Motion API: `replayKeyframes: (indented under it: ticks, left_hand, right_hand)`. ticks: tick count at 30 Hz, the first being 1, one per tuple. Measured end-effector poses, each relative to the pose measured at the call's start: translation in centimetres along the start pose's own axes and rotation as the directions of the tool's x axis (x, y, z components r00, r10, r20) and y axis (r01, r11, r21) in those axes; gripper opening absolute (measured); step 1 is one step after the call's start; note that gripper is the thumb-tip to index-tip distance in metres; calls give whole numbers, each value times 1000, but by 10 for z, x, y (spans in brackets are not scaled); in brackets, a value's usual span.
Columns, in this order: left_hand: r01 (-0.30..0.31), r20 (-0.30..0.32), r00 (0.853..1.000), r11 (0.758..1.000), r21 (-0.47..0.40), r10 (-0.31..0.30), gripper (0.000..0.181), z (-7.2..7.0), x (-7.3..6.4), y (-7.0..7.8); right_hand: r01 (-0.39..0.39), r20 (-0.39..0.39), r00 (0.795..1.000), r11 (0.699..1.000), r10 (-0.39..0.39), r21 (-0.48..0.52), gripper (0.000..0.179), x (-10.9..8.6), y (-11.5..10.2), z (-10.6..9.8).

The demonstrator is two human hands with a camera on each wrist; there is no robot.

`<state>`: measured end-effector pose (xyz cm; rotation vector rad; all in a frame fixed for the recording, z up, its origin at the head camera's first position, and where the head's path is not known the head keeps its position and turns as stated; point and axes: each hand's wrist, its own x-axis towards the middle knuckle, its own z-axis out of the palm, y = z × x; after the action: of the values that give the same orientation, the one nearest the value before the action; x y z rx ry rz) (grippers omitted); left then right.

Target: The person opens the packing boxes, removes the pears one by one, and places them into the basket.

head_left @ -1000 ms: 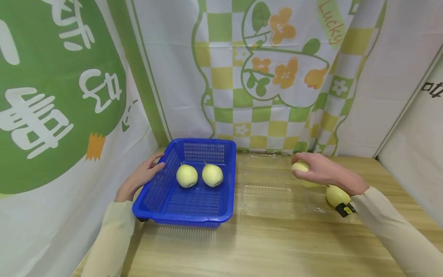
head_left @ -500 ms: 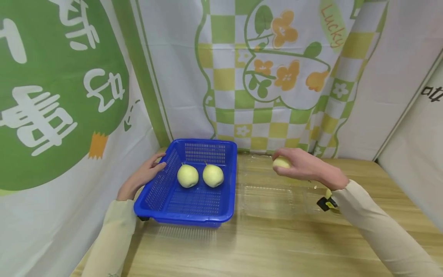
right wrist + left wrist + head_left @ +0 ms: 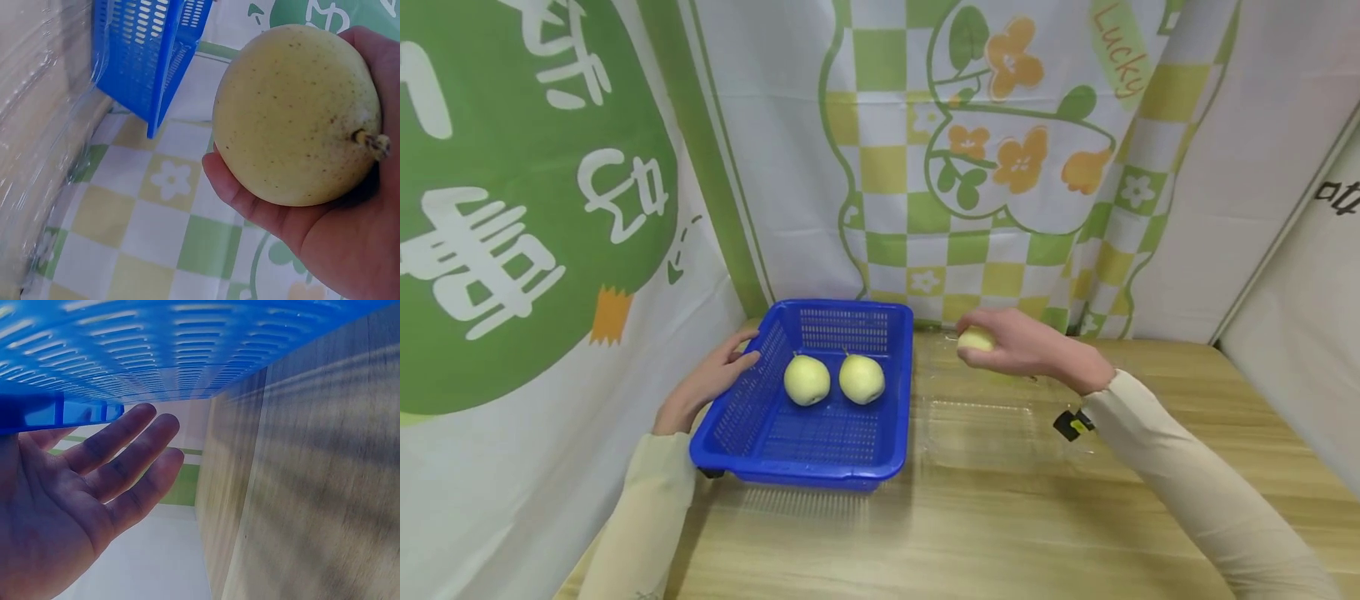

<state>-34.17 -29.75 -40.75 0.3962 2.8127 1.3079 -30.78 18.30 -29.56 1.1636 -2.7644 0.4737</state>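
In the head view, a blue plastic basket (image 3: 820, 477) stands left of centre with two pale yellow-green pears (image 3: 807, 381) inside, side by side. My left hand (image 3: 715, 379) rests at its left rim. The left wrist view shows three fingers (image 3: 140, 459) extended loosely below the rim, beside the slotted wall. My right hand (image 3: 1022, 342) grips another pear (image 3: 976, 339) above the table, right of the basket. Close up in the right wrist view, the held pear (image 3: 294, 119) has brown specks and a short stem, with fingers curled around its underside.
Clear plastic packaging (image 3: 981, 417) lies on the wooden table (image 3: 992, 533) between the basket and my right forearm. A printed curtain (image 3: 887, 167) hangs behind the table, with white and green cloth at the left. A small black device (image 3: 1070, 425) is at my right wrist.
My right hand has carried the pear leftward, closer to the basket. My right sleeve now covers the spot where a pear showed at the right. The left hand has stayed at the rim.
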Motion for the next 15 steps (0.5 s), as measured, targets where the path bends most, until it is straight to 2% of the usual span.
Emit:
replayKeyframes:
  ticks: [7, 15]
  left_hand:
    - [-5, 0, 1000, 999, -33, 5, 61, 0, 0, 0]
    - [-11, -3, 1000, 999, -36, 11, 60, -1, 0, -1]
  right_hand:
    - [36, 9, 999, 999, -36, 16, 33, 33, -14, 7]
    - [80, 73, 994, 997, -79, -14, 34, 73, -43, 12]
